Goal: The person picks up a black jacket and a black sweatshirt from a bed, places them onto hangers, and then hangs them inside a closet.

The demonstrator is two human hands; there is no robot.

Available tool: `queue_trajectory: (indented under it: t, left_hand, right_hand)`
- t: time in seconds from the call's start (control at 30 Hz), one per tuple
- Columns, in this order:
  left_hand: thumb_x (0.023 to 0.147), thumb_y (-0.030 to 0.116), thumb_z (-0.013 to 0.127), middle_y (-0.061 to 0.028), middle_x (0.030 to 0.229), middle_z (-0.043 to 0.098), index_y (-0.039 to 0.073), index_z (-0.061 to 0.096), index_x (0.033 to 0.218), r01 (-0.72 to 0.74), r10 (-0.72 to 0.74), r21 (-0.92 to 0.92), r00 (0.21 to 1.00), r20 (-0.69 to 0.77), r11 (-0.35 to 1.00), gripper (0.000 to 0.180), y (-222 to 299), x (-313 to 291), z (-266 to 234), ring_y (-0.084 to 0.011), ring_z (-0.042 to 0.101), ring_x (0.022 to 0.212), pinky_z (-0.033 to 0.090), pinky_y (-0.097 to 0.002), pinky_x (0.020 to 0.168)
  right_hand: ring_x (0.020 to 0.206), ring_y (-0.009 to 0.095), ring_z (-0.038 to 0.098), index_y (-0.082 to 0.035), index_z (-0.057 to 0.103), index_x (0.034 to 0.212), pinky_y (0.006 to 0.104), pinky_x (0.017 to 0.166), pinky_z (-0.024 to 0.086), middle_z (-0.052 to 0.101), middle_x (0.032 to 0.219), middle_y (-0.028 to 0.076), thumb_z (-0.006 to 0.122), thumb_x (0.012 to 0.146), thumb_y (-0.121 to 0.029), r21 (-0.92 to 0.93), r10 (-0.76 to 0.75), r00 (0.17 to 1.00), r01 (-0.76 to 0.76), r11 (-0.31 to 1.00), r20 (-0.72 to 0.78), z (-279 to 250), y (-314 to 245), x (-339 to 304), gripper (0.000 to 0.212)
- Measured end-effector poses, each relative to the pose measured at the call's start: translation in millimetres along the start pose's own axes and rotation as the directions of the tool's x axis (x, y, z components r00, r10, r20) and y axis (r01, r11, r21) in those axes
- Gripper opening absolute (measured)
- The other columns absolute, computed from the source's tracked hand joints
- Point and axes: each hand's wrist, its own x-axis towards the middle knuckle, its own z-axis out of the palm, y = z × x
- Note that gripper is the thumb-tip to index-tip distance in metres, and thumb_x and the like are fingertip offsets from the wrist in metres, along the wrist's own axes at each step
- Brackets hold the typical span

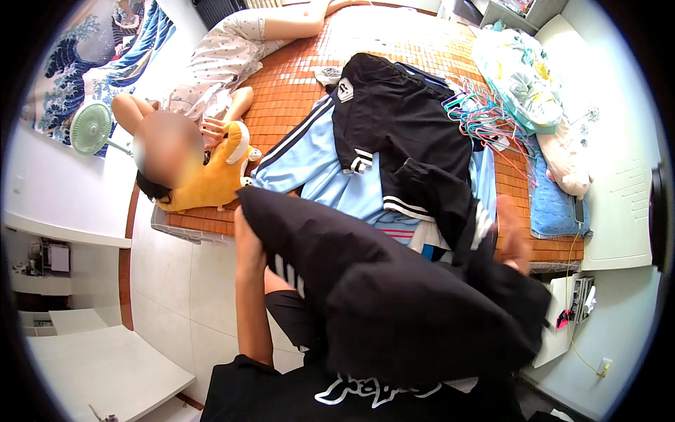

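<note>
I have a black garment [394, 281] up in front of me, its folds bunched over my lap at the near edge of the bed [288, 91], with white stripes showing on its left part; the way it is folded, I can't tell which part of it I'm looking at. My left hand [245, 226] is nearly all covered by the garment's left corner, so I can't tell how far it is closed or how much cloth it has hold of; only the bare forearm [253, 302] below shows well. My right hand [513, 235] is up at the garment's far right, opened with its fingers straightened, but it is smeared by blur, and I can't tell whether it touches the cloth. Beyond, a black jacket [404, 105] with white-striped cuffs lies spread on the bed, covering much of a light blue garment [330, 165]; more clothes beneath are only slivers of white and dark blue. To the right of the jacket is a tangle of coloured hangers [485, 116], too crossed to count, then a blue pillow [555, 204] with a dark phone-like object [579, 209] on its edge. On the left another person [218, 63] lies on the bed, head blurred out, against a yellow plush toy [214, 176] that is partly covered. The white print on my black shirt [260, 394] is partly hidden by the garment, and the picture's edge cuts the shirt off.
</note>
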Motion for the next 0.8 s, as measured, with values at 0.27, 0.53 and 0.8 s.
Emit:
queue_trajectory:
  t: [0.27,0.53,0.8]
  left_hand:
    - [0.1,0.009,0.039,-0.0073,0.087,0.065,-0.003,0.058,0.094,0.079,-0.103,0.162,0.985,0.142,0.984,0.023,-26.6,-16.5,-24.3,-0.0144,0.063,0.081,0.053,-0.0273,0.074]
    - [0.1,0.021,0.043,-0.0075,0.098,0.064,0.004,0.057,0.104,0.236,-0.248,-0.299,0.969,0.0,0.925,0.023,-16.9,-45.2,-25.8,-0.0209,0.065,0.087,0.057,-0.0358,0.078]
    - [0.101,0.025,0.044,-0.0099,0.099,0.069,0.005,0.061,0.11,0.278,-0.35,-0.618,0.937,0.004,0.735,0.027,33.7,-48.0,-29.3,-0.0234,0.068,0.086,0.059,-0.0383,0.076]
  right_hand:
    - [0.092,0.032,0.06,-0.006,0.059,0.115,0.0404,0.081,0.048,0.063,0.095,0.017,0.064,0.087,-0.019,0.871,-0.307,0.856,-0.277,0.406,0.415,-78.6,-150.9,-36.8,0.032]
    - [0.136,0.045,0.024,-0.021,0.026,0.149,0.0529,0.109,0.025,0.026,0.142,0.027,0.068,0.061,0.006,0.691,-0.274,0.867,-0.106,0.716,0.417,-34.5,-219.7,-120.0,0.101]
    - [0.141,0.046,0.015,-0.02,0.032,0.144,0.0588,0.111,0.017,0.019,0.15,0.023,0.076,0.062,0.0,0.667,0.073,0.972,-0.208,0.715,0.225,-20.9,-229.8,-77.5,0.096]
